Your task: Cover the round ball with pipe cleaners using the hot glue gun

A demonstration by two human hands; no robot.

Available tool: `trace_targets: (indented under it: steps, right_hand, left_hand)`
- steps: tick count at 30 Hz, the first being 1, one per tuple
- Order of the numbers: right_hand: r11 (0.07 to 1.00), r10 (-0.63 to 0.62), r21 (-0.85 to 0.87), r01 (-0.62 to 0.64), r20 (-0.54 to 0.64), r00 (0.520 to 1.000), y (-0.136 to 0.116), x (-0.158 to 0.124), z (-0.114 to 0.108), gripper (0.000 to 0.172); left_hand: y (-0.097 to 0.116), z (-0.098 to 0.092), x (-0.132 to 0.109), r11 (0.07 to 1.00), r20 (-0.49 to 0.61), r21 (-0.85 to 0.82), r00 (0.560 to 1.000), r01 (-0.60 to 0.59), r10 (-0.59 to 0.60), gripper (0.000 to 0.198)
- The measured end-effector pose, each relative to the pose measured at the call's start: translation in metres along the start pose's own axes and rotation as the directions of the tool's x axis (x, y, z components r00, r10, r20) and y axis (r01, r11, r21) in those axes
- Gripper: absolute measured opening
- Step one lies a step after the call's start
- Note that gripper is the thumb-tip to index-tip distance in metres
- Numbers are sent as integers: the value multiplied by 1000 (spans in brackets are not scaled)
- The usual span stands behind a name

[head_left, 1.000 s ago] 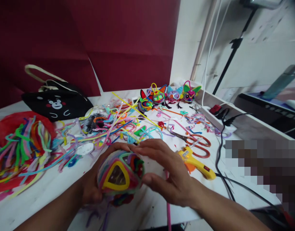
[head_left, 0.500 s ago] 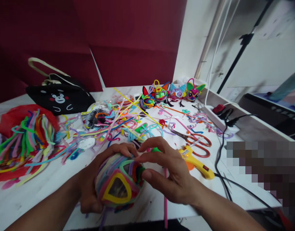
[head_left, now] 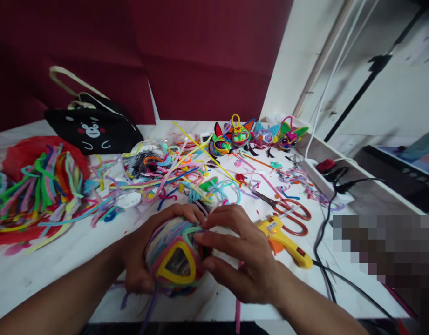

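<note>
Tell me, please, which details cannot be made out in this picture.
Head view: wrapped ball, left side partly hidden by the left hand, right side by the right hand.
Head view: purple strip, lower end cut off by the bottom edge.
Head view: yellow glue gun, label lettering too small and blurred.

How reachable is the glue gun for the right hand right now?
Probably yes: the glue gun lies just beside the right hand, nothing visible between, though its fingers are at the ball.

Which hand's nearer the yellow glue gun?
Right. The right hand is just left of the yellow glue gun; the left hand is farther left, gripping the left side of the pipe-cleaner-covered ball.
</note>
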State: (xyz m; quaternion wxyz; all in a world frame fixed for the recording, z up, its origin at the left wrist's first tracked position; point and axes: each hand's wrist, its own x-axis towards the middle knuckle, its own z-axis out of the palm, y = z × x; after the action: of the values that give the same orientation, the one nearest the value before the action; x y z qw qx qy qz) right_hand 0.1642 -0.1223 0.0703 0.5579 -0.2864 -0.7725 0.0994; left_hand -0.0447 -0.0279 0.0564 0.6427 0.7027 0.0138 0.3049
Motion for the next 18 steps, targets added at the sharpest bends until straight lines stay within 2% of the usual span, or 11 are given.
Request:
trace_targets:
  steps: [4,7,11,18]
  right_hand:
    - [1000,19,17,-19,11,1000,1,0,1,27]
    - [999,42,21,-42,13,999,1,-1,2,27]
    - [998,53,24,-53,10,999,2,-4,4,28]
    - [996,92,12,-92,35,995,2,-7,6,36]
  left_hand:
    - [-5,-4,-1,995,40,-98,999,27,-23,82]
    - [-8,-7,-1,994,66,-107,998,17,-10,84]
    - [-11,-9,-1,989,36,-139,999,43,-38,83]
    - [-15,-13,-3,987,78,-147,996,58,-47,85]
